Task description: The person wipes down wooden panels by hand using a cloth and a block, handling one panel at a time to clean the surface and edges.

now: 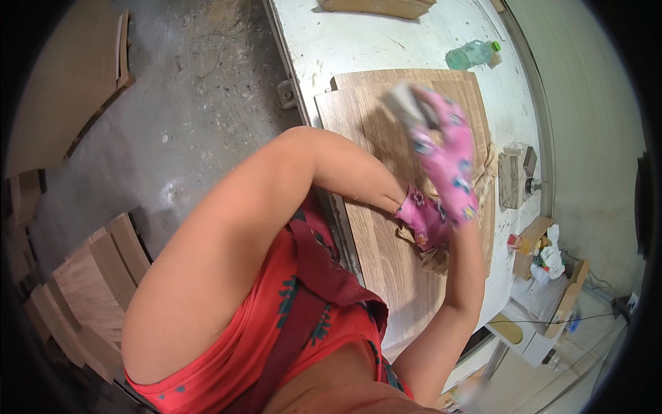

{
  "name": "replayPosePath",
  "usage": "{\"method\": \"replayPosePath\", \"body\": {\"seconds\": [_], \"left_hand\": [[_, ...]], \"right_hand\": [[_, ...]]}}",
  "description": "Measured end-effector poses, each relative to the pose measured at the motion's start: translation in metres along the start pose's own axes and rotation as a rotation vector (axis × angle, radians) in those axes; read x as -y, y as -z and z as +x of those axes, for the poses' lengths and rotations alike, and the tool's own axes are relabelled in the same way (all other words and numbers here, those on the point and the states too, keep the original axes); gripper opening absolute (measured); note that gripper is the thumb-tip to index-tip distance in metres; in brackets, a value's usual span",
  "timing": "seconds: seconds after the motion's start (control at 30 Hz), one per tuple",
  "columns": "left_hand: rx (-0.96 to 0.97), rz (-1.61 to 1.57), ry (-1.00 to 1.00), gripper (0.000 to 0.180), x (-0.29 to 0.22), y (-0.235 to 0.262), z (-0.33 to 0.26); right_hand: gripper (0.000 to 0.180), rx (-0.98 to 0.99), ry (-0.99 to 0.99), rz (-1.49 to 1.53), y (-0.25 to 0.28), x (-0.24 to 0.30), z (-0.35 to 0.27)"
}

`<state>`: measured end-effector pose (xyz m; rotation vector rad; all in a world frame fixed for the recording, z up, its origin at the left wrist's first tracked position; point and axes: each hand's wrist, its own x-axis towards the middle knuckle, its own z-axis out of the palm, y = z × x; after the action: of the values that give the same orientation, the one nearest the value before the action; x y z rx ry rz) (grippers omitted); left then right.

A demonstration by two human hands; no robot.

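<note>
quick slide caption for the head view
Flower-gloved right hand grips a blurred grey object above wood-grain panels; left hand at crumpled brown cloth.

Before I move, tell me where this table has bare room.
Widest: the white tabletop between the wooden panels and the brown piece at the top, left of the green bottle. A narrower strip lies right of the panels, between bottle and grey blocks. Crowded: the panels around the left hand, right hand and brown cloth.

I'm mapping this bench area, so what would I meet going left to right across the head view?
Pale boards at lower left → blurred pale object → gloved right hand → grey-brown block → white plastic bag.
</note>
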<state>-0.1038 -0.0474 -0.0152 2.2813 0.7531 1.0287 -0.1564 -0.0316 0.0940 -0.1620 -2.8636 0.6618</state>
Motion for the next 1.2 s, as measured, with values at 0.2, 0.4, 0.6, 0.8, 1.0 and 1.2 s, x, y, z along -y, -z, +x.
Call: {"method": "replayPosePath", "body": {"seconds": [0.2,0.4,0.6,0.8,1.0,1.2], "left_hand": [[-0.01,0.0,-0.001,0.051,-0.007,0.0,-0.008],[-0.005,-0.025,-0.011,0.049,0.001,0.0,-0.011],[0.064,0.125,-0.05,0.044,0.005,-0.008,0.004],[0.074,0.032,-0.099,0.049,0.002,-0.003,0.004],[0.301,-0.212,-0.187,0.054,-0.002,-0.004,0.004],[0.333,-0.325,-0.171,0.045,-0.013,0.012,0.003]], "right_hand": [[0.037,0.212,0.312,-0.089,-0.072,0.026,0.042],[0.037,0.37,0.241,-0.006,-0.051,0.029,0.054],[0.041,0.006,-0.152,-0.232,-0.019,-0.101,0.068],[0.043,-0.178,-0.544,-0.569,0.049,-0.219,0.068],[0.042,-0.216,-0.411,-0.458,0.014,-0.173,0.063],[0.042,0.173,0.118,-0.132,-0.052,-0.061,0.034]]}}
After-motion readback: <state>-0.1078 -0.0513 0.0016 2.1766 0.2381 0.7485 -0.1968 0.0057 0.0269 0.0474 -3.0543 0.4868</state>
